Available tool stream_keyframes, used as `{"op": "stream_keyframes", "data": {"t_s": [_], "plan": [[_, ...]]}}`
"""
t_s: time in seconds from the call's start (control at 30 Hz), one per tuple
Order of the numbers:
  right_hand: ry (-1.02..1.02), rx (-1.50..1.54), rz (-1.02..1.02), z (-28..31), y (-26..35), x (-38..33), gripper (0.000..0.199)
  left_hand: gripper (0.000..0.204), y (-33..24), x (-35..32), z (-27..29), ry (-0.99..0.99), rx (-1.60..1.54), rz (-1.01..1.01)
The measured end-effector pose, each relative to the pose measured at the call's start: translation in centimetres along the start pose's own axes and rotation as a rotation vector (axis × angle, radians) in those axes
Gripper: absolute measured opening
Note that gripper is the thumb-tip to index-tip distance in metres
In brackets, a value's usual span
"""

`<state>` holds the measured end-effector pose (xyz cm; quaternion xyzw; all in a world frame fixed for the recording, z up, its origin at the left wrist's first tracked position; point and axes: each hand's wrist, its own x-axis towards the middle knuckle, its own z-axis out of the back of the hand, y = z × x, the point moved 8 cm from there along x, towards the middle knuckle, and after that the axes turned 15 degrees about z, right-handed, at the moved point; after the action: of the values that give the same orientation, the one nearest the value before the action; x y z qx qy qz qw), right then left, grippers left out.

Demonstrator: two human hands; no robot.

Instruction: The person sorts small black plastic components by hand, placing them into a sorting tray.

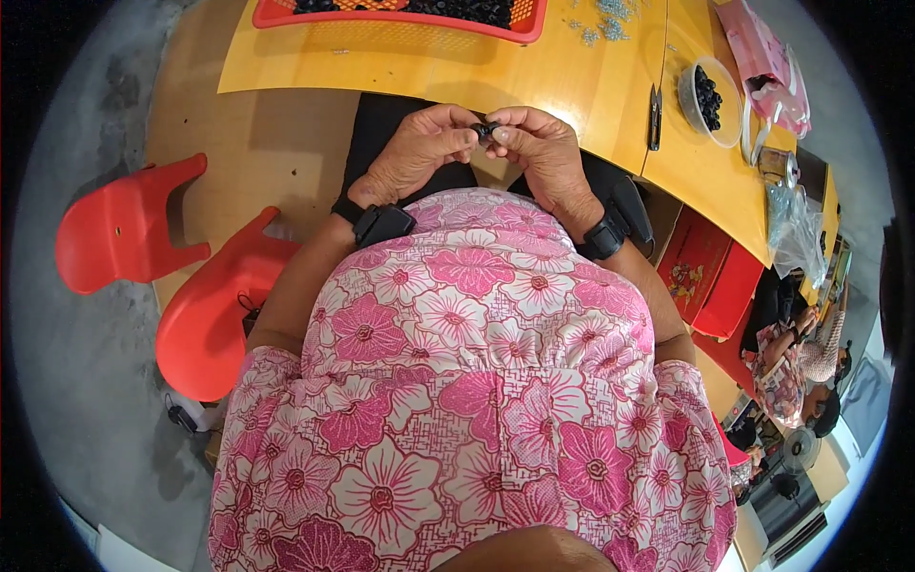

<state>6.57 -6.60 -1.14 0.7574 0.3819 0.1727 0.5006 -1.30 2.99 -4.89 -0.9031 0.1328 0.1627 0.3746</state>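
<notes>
Between my two hands, just off the table's near edge, is a small black part (483, 130), its exact kind too small to make out. The fingertips of my left hand (426, 148) pinch it from one side. From the other side, the thumb and fingers of my right hand (539, 151) grip it. Both hands are closed and nearly touch each other. My fingertips hide much of the part. Beyond them, a red plastic basket (400, 19) on the table holds many small black pieces.
On the yellow table (457, 71) lie small silvery pieces (612, 21), black-handled snips (655, 118), a clear bowl (710, 103) of black parts and a pink bag (762, 67). Red chairs (124, 229) stand at left. A red box (701, 272) sits under the table; people (786, 367) are at far right.
</notes>
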Motion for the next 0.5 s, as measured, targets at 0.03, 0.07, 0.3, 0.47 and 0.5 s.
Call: {"op": "stream_keyframes", "data": {"t_s": [0.03,0.07,0.3,0.47,0.5], "plan": [[0.001,-0.001,-0.001,0.0,-0.1,0.0,0.014,0.017,0.0,0.0,0.0,0.000,0.011,-0.001],[0.002,-0.029,0.016,0.1,-0.1,0.0,0.014,0.017,0.0,0.0,-0.1,0.000,0.011,-0.002],[-0.001,-0.197,0.092,0.0,0.9,0.0,0.013,0.017,-0.3,-0.3,-0.4,-0.021,0.040,-0.001],[0.011,-0.269,0.139,0.0,1.3,0.0,0.013,0.017,-0.2,-0.2,-0.3,-0.041,0.070,-0.003],[0.024,-0.269,0.154,-0.1,1.4,0.0,0.014,0.017,-0.3,-0.2,-0.3,-0.045,0.071,-0.007]]}}
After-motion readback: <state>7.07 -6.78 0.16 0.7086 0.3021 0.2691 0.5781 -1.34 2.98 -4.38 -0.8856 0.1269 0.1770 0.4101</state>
